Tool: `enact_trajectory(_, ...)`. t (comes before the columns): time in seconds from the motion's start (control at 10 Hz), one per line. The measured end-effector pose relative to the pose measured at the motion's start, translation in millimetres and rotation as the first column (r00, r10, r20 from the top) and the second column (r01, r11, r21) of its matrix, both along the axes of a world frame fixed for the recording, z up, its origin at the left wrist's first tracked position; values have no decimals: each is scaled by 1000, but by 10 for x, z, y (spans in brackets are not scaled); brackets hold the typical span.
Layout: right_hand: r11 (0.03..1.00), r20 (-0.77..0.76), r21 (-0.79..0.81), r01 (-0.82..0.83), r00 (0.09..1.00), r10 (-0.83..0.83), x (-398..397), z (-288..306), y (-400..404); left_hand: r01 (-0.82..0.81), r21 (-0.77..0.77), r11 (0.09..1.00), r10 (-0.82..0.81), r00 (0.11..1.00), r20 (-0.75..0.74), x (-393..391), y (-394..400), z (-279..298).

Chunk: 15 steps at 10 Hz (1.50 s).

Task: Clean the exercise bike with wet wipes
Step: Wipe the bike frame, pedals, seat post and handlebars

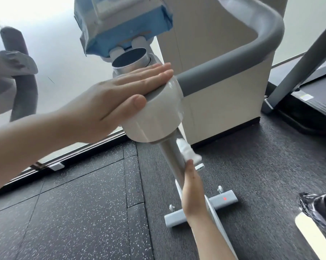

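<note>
The exercise bike's white handlebar hub (158, 117) fills the middle of the head view, with a grey post (172, 156) running down from it to the grey base bar (201, 209). My left hand (109, 102) lies flat on top of the hub, fingers straight and together. Lower down, my right hand (192, 190) reaches up along the post and holds a white wet wipe (186, 150) against it; its fingers are hidden behind the post. A blue pack of wipes (121, 25) rests on the bike's console at the top.
The grey padded handlebar (252, 53) loops to the right, another handlebar end (21, 72) stands at left. A treadmill (308, 94) is at right beside a cream pillar (224, 91). A bin with a black liner (320, 212) sits at the lower right. Dark speckled rubber flooring lies below.
</note>
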State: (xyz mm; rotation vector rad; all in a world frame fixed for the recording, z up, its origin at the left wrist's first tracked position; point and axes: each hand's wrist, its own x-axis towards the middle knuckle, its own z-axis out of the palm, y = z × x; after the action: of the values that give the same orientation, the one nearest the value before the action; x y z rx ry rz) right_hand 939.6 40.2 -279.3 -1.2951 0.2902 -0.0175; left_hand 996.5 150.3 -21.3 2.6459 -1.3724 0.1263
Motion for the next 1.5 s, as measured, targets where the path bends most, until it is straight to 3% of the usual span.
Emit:
enact_trajectory(0.1,1000,96,10,-6,995,5,-3,183,16,160,32,987,-161,985,68,37,-2,2)
enact_trajectory(0.2,999,-52,5,44,998,-44,-39,-173,10,189,34,981,-191,979,66,59,9,-11)
enact_trajectory(0.3,996,-76,-29,89,993,-91,-100,-246,-24,186,29,982,-188,980,60,55,13,-8)
enact_trajectory(0.4,998,76,19,52,996,-54,-146,133,19,195,38,980,-197,978,68,55,11,-7)
enact_trajectory(0.5,999,143,44,23,989,-29,-153,105,31,198,34,980,-200,977,74,56,3,-7)
enact_trajectory(0.7,990,-103,-139,-6,995,-8,-188,-389,-129,205,18,979,-205,974,98,60,12,-37)
enact_trajectory(0.8,999,43,-49,20,999,-18,-152,-143,-147,198,15,980,-199,974,106,50,8,-36)
enact_trajectory(0.9,997,84,-22,71,994,-69,-290,-51,-92,190,10,982,-190,975,115,54,21,-32)
enact_trajectory(1.0,941,-6,-317,115,992,-124,-497,-411,-35,195,-4,981,-194,975,109,63,43,-37)
enact_trajectory(1.1,702,40,-702,120,991,-128,-645,-672,-70,218,-19,976,-216,973,84,67,57,-31)
enact_trajectory(1.2,523,24,-847,91,991,-133,-772,-753,-32,206,-32,978,-203,976,83,83,72,-62)
enact_trajectory(1.4,661,-234,-741,116,878,-417,-818,-686,99,81,42,996,-85,989,121,102,315,-307)
enact_trajectory(1.5,663,-440,-747,-57,789,-428,-742,-622,4,72,72,995,-80,989,127,96,500,-372)
